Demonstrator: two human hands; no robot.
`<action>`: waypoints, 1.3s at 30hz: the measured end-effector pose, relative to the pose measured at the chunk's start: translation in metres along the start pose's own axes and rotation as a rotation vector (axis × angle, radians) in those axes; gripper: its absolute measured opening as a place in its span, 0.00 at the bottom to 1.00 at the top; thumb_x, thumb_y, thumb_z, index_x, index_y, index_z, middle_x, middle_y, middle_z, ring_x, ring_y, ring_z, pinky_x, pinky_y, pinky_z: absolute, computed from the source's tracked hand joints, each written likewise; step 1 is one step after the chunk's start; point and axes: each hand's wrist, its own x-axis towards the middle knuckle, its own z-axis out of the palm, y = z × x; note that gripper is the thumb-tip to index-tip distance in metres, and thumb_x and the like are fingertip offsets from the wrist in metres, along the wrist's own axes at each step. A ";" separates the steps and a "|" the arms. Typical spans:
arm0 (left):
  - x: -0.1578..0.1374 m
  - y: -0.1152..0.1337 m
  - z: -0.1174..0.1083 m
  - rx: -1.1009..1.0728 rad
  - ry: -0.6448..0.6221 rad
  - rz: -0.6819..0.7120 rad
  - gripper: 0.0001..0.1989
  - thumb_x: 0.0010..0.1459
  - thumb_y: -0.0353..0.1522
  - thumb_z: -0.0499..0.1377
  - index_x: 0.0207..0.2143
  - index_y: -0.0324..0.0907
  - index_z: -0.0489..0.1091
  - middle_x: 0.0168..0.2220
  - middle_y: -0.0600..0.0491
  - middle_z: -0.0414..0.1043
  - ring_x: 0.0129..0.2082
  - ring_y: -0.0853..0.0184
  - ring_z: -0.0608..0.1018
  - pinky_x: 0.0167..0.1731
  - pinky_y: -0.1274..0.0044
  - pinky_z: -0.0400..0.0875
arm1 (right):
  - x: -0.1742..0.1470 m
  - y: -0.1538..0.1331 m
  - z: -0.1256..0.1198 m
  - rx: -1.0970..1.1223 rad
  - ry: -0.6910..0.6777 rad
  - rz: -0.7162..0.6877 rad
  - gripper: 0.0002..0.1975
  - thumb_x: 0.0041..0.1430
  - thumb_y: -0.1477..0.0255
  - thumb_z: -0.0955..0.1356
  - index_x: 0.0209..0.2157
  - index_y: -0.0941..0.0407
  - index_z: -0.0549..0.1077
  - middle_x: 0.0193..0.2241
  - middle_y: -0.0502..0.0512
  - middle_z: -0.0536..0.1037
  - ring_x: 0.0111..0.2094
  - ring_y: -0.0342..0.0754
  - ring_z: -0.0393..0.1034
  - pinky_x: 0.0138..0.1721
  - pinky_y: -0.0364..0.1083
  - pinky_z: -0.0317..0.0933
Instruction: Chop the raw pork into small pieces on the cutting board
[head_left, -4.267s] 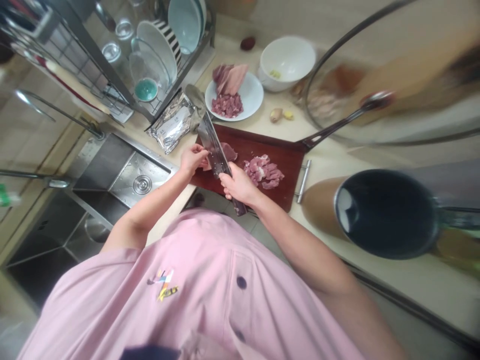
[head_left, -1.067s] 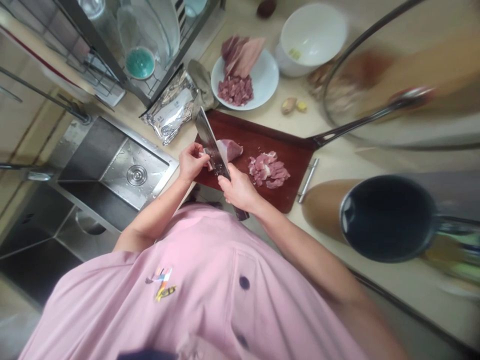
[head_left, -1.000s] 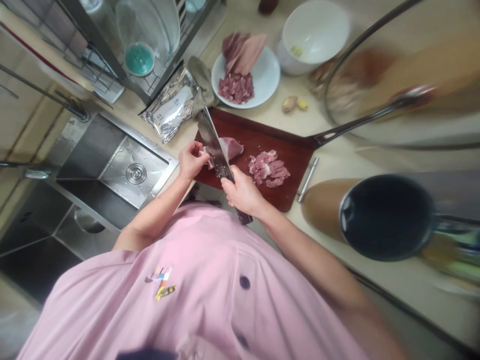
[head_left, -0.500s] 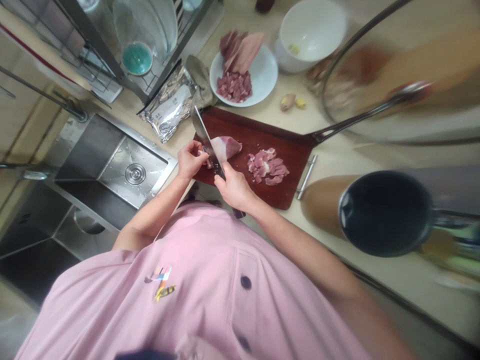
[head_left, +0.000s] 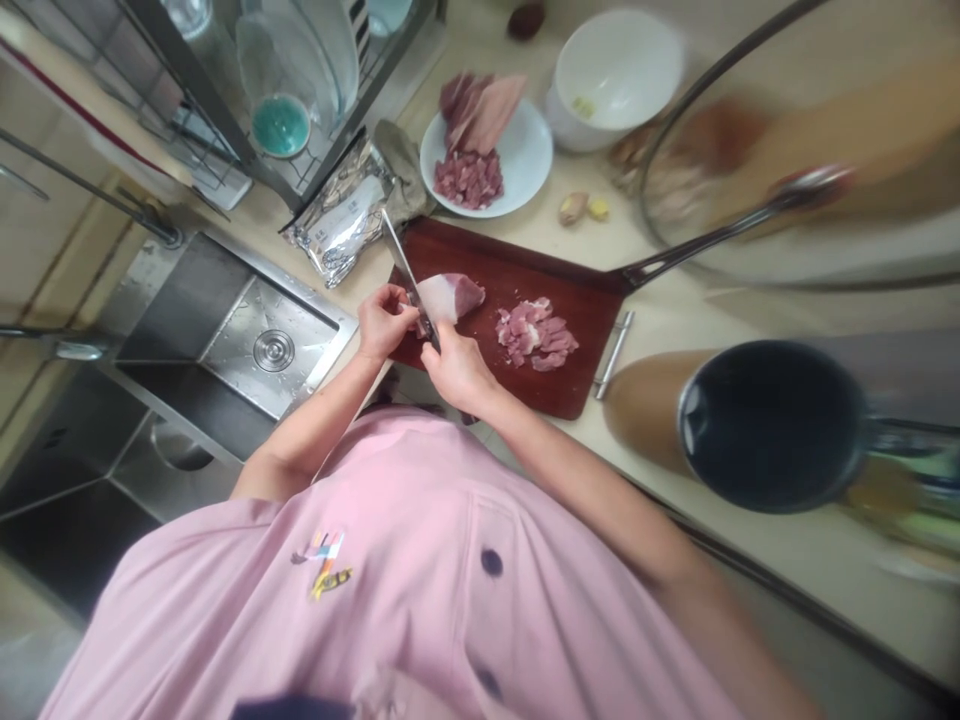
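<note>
My right hand (head_left: pixel 459 368) is closed round the handle of a cleaver (head_left: pixel 406 268), whose blade points away over the left part of a red-brown cutting board (head_left: pixel 517 262). Left of the blade, my left hand (head_left: pixel 386 320) pinches a small piece of meat, mostly hidden by the fingers. A larger chunk of meat (head_left: pixel 452 296), pale on one side, lies just right of the blade. Sliced meat (head_left: pixel 536 333) is heaped on the board's right half.
Behind the board stand a plate (head_left: pixel 529 165) with meat, a white bowl (head_left: pixel 619 75) and ginger pieces (head_left: pixel 574 208). A silver packet (head_left: pixel 337 225) lies near the dish rack (head_left: pixel 300 170). The sink (head_left: pixel 232 340) is on the left, a dark pot (head_left: pixel 772 425) on the right.
The cleaver and my right hand have shifted slightly left, and the blade shows more edge-on. My left hand stays pinched close to the blade.
</note>
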 end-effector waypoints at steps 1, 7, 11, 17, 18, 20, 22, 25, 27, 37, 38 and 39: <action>0.000 0.000 0.000 -0.009 -0.002 -0.010 0.08 0.41 0.27 0.61 0.26 0.41 0.64 0.21 0.61 0.68 0.20 0.74 0.73 0.23 0.83 0.67 | -0.001 0.001 0.000 0.007 -0.010 -0.002 0.15 0.60 0.71 0.60 0.47 0.57 0.66 0.37 0.63 0.79 0.38 0.57 0.73 0.39 0.49 0.63; 0.001 0.001 -0.001 -0.033 -0.052 -0.038 0.09 0.40 0.26 0.60 0.27 0.41 0.63 0.20 0.62 0.67 0.18 0.75 0.72 0.20 0.83 0.66 | -0.007 0.010 0.000 0.061 -0.007 0.002 0.13 0.60 0.70 0.60 0.45 0.56 0.67 0.33 0.60 0.79 0.36 0.55 0.73 0.36 0.48 0.62; 0.001 0.001 -0.001 0.003 -0.023 -0.042 0.08 0.41 0.26 0.61 0.26 0.42 0.63 0.20 0.61 0.67 0.21 0.73 0.73 0.22 0.82 0.67 | -0.004 0.011 0.001 0.082 -0.016 0.003 0.12 0.59 0.69 0.60 0.43 0.55 0.67 0.32 0.58 0.78 0.35 0.54 0.73 0.35 0.47 0.62; 0.001 0.001 -0.003 0.001 -0.032 -0.035 0.09 0.41 0.26 0.62 0.26 0.42 0.64 0.20 0.61 0.67 0.22 0.73 0.74 0.24 0.82 0.68 | 0.000 0.010 0.004 0.091 0.010 0.001 0.13 0.60 0.69 0.60 0.45 0.55 0.67 0.35 0.60 0.78 0.37 0.55 0.73 0.37 0.48 0.63; 0.001 0.001 -0.003 0.000 -0.032 -0.039 0.09 0.41 0.26 0.62 0.26 0.42 0.64 0.20 0.61 0.67 0.22 0.73 0.74 0.24 0.82 0.68 | 0.000 0.010 0.004 0.086 0.006 0.000 0.13 0.60 0.70 0.60 0.45 0.56 0.67 0.35 0.60 0.78 0.37 0.55 0.73 0.38 0.48 0.63; 0.001 0.000 -0.003 -0.004 -0.027 -0.039 0.09 0.41 0.26 0.62 0.25 0.42 0.64 0.20 0.61 0.66 0.21 0.73 0.74 0.23 0.82 0.67 | -0.003 0.009 0.005 0.078 -0.016 0.008 0.13 0.60 0.70 0.60 0.45 0.56 0.67 0.34 0.60 0.78 0.36 0.55 0.73 0.37 0.48 0.63; 0.002 0.000 -0.003 -0.007 -0.025 -0.030 0.09 0.41 0.26 0.61 0.26 0.42 0.64 0.20 0.61 0.66 0.21 0.74 0.73 0.23 0.83 0.67 | -0.004 0.008 0.006 0.070 -0.021 0.020 0.13 0.60 0.69 0.59 0.45 0.56 0.67 0.33 0.60 0.78 0.36 0.56 0.73 0.37 0.49 0.64; 0.001 -0.001 -0.005 -0.009 -0.039 -0.038 0.09 0.41 0.25 0.60 0.26 0.42 0.63 0.21 0.61 0.66 0.19 0.75 0.72 0.21 0.83 0.66 | 0.000 0.006 0.008 0.072 0.014 0.018 0.13 0.59 0.70 0.60 0.46 0.56 0.66 0.35 0.62 0.79 0.39 0.58 0.73 0.40 0.51 0.64; -0.001 0.001 -0.009 0.009 -0.042 -0.058 0.09 0.42 0.25 0.60 0.26 0.42 0.62 0.20 0.62 0.65 0.18 0.75 0.71 0.19 0.83 0.65 | 0.004 0.008 0.009 0.096 0.024 0.004 0.13 0.59 0.70 0.60 0.45 0.56 0.66 0.36 0.62 0.78 0.39 0.58 0.74 0.41 0.51 0.64; 0.002 0.017 -0.012 0.377 -0.069 0.042 0.15 0.42 0.26 0.61 0.36 0.42 0.68 0.27 0.59 0.69 0.25 0.73 0.73 0.32 0.80 0.69 | 0.003 0.025 0.010 0.222 0.020 -0.033 0.08 0.59 0.68 0.59 0.39 0.54 0.64 0.25 0.53 0.74 0.26 0.49 0.70 0.29 0.46 0.62; 0.002 0.017 -0.011 0.404 -0.051 0.040 0.14 0.42 0.26 0.62 0.34 0.42 0.68 0.26 0.59 0.70 0.25 0.72 0.73 0.33 0.79 0.69 | 0.000 0.023 0.009 0.196 0.021 -0.034 0.09 0.59 0.68 0.59 0.39 0.55 0.65 0.26 0.54 0.75 0.27 0.50 0.70 0.30 0.46 0.61; 0.002 0.017 -0.010 0.415 -0.025 0.032 0.12 0.41 0.26 0.62 0.33 0.41 0.68 0.26 0.59 0.70 0.26 0.71 0.72 0.34 0.79 0.69 | -0.002 0.021 0.008 0.161 0.024 -0.033 0.09 0.59 0.68 0.59 0.40 0.55 0.65 0.27 0.55 0.76 0.28 0.51 0.71 0.31 0.46 0.61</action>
